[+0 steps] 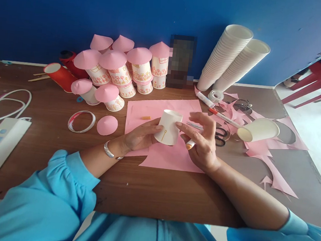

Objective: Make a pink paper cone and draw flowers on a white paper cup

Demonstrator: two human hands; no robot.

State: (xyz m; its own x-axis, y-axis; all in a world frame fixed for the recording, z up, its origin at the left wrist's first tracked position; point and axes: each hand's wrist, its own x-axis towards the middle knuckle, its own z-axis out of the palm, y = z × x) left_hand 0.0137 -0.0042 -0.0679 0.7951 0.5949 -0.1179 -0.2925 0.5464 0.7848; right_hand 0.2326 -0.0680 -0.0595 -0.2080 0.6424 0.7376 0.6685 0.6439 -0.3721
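Note:
A white paper cup (171,127), upside down and slightly tilted, is gripped at its left side by my left hand (143,134). A small yellow-brown line with a round top is drawn on its front. My right hand (204,141) holds a white marker (191,143) with an orange-brown end, low between thumb and fingers, while a fingertip touches the cup's right side. Pink paper sheets (173,159) lie beneath both hands. A small orange-yellow cap (146,118) rests on the paper left of the cup. Scissors (220,135) with black handles lie behind my right hand.
Decorated cups with pink cone roofs (138,71) stand at the back left. Two tall cup stacks (226,55) lean on the wall. Right of me are pink scraps (274,173) and a lying cup (261,130). A tape roll (69,121) and power strip (8,140) lie left.

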